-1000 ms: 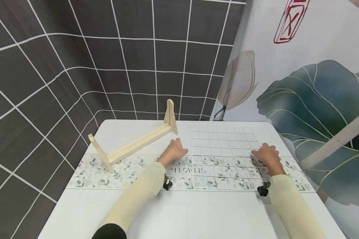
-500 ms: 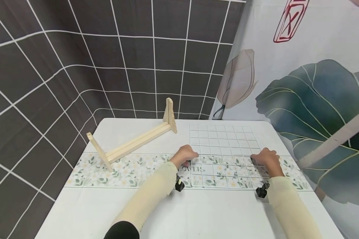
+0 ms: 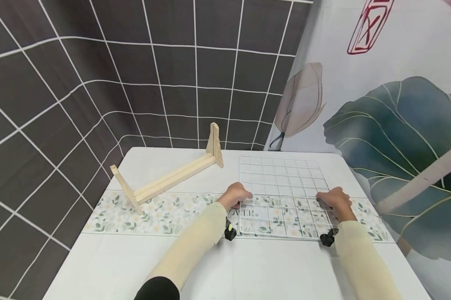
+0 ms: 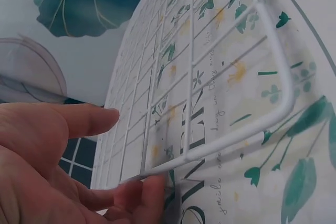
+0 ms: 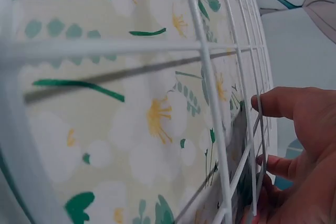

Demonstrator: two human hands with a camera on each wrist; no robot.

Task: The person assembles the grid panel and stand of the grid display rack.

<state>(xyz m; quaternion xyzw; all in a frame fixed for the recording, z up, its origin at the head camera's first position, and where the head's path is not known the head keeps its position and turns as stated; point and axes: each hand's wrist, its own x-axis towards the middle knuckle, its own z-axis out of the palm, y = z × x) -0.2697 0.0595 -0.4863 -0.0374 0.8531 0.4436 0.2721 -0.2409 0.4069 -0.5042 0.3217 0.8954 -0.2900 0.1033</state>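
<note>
A white wire grid panel (image 3: 279,195) lies on the right half of the table in the head view. At its left edge, my left hand (image 3: 237,196) holds the border wire. In the left wrist view, the fingers (image 4: 147,198) curl under that wire (image 4: 226,142) while the thumb stretches above the mesh. My right hand (image 3: 336,201) grips the opposite edge. Its thumb lies against the mesh (image 5: 207,69) in the right wrist view, with the other fingers (image 5: 278,166) reaching beneath. Some fingertips are hidden below the wires.
A pale wooden stand (image 3: 176,177), a long bar between two upright end pieces, sits at the back left. The white table (image 3: 109,266) carries a floral band (image 3: 195,208). Dark tile-patterned cloth (image 3: 165,66) hangs behind, and a leaf-print curtain (image 3: 394,137) hangs at right.
My left hand has come right and slightly toward me, from beside the grid onto its left edge. My right hand stays at the right edge, its fingers drawn in a little.
</note>
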